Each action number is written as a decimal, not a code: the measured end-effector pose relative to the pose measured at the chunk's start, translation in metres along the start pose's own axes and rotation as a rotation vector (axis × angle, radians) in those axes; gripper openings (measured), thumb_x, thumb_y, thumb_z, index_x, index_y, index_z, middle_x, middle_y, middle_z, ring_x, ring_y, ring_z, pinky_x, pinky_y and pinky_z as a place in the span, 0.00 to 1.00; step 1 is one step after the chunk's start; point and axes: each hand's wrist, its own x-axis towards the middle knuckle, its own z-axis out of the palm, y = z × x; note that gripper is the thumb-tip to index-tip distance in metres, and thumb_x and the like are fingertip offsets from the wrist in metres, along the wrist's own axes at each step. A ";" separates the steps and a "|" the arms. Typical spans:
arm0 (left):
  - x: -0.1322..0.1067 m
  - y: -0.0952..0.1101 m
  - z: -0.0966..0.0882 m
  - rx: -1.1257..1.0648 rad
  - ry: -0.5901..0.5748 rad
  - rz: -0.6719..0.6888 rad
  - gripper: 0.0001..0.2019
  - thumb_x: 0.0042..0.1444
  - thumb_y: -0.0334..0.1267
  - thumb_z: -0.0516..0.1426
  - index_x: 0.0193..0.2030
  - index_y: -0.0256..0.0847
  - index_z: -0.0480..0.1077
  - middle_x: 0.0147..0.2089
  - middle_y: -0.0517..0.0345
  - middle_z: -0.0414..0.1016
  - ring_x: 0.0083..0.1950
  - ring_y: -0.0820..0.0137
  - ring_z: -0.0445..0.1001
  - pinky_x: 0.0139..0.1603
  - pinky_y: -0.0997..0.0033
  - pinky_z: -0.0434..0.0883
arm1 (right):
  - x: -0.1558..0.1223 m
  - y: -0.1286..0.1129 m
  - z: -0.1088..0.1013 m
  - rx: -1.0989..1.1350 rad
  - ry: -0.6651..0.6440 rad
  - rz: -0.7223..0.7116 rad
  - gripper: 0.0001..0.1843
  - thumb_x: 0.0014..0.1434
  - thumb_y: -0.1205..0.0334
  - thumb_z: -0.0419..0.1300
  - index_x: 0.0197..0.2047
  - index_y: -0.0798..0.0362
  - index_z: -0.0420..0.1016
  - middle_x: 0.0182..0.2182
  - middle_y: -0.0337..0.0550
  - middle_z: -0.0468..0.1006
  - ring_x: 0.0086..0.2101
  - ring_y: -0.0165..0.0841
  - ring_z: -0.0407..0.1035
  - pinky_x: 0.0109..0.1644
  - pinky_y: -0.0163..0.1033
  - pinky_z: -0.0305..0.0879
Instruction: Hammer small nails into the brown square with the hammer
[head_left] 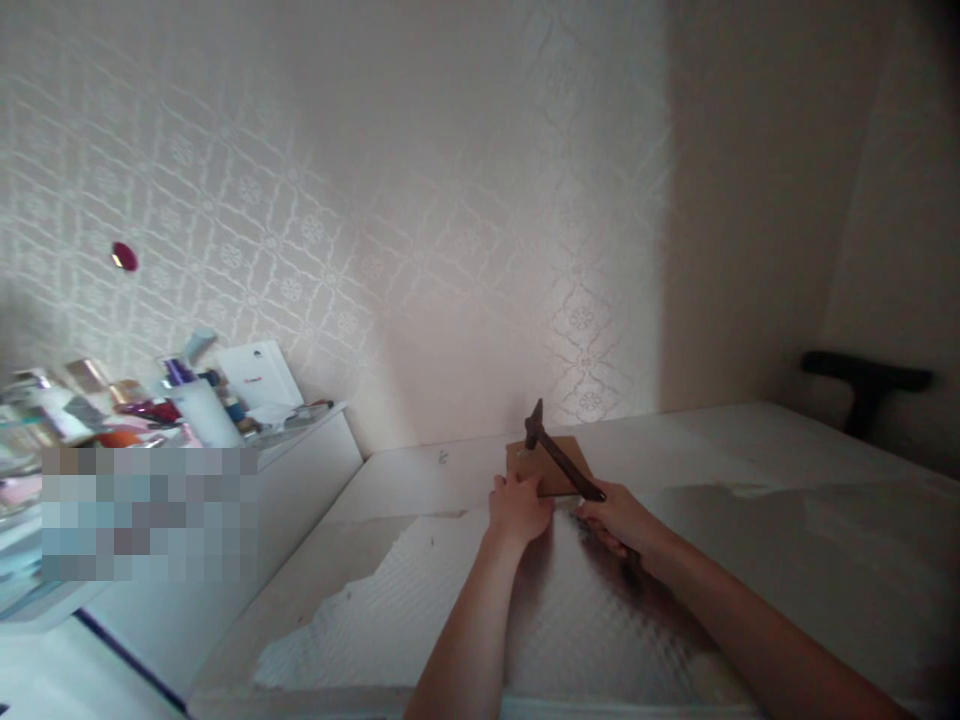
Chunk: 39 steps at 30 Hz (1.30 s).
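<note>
A hammer (564, 462) with a dark, rusty-looking head and a brown handle is in my right hand (621, 512), whose fingers are wrapped round the handle. The hammer head is over the left part of a small flat brown board (555, 482), close to a small pale spot. I cannot tell whether the head touches the board. My left hand (519, 505) grips the board at its near left corner with bent fingers. Its thumb and the underside of the board are hidden.
Under the board lies a white surface (405, 470) with a torn, textured white sheet (390, 590). At left, a white cabinet (300, 490) carries several bottles, a white box (260, 377) and small items. Patterned wallpaper rises behind. A black T-shaped object (866, 380) stands at right.
</note>
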 end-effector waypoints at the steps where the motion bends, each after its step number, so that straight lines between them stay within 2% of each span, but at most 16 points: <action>1: 0.000 0.000 0.000 0.002 0.002 0.000 0.25 0.56 0.51 0.47 0.59 0.47 0.61 0.56 0.48 0.64 0.57 0.53 0.60 0.51 0.58 0.63 | 0.000 0.000 0.000 -0.005 0.005 -0.004 0.22 0.45 0.65 0.54 0.46 0.58 0.67 0.09 0.24 0.54 0.08 0.22 0.47 0.09 0.27 0.40; 12: -0.001 0.001 -0.003 0.002 -0.023 -0.006 0.24 0.57 0.50 0.46 0.59 0.49 0.61 0.56 0.50 0.64 0.57 0.54 0.59 0.52 0.59 0.63 | 0.002 0.002 0.000 -0.053 0.010 0.008 0.24 0.45 0.68 0.53 0.49 0.57 0.67 0.09 0.24 0.54 0.08 0.22 0.48 0.09 0.27 0.42; 27: 0.000 0.001 -0.002 0.013 -0.017 -0.005 0.24 0.56 0.50 0.47 0.59 0.49 0.61 0.55 0.50 0.65 0.56 0.54 0.60 0.51 0.59 0.63 | 0.002 0.002 0.000 -0.054 0.006 0.017 0.23 0.46 0.68 0.53 0.48 0.57 0.66 0.10 0.24 0.55 0.08 0.22 0.48 0.09 0.27 0.41; 32: 0.000 0.000 -0.001 -0.004 -0.011 0.002 0.23 0.56 0.50 0.47 0.58 0.48 0.63 0.56 0.48 0.64 0.56 0.53 0.60 0.50 0.58 0.64 | 0.002 0.001 0.000 -0.031 0.003 0.014 0.20 0.46 0.67 0.53 0.45 0.57 0.68 0.09 0.24 0.54 0.08 0.22 0.48 0.09 0.27 0.42; 39: 0.000 0.000 -0.001 -0.021 0.006 0.003 0.24 0.56 0.50 0.47 0.58 0.47 0.63 0.56 0.48 0.65 0.56 0.53 0.60 0.51 0.58 0.64 | 0.002 0.001 -0.001 -0.053 0.009 0.019 0.21 0.46 0.68 0.53 0.47 0.57 0.67 0.09 0.25 0.55 0.08 0.23 0.48 0.09 0.27 0.41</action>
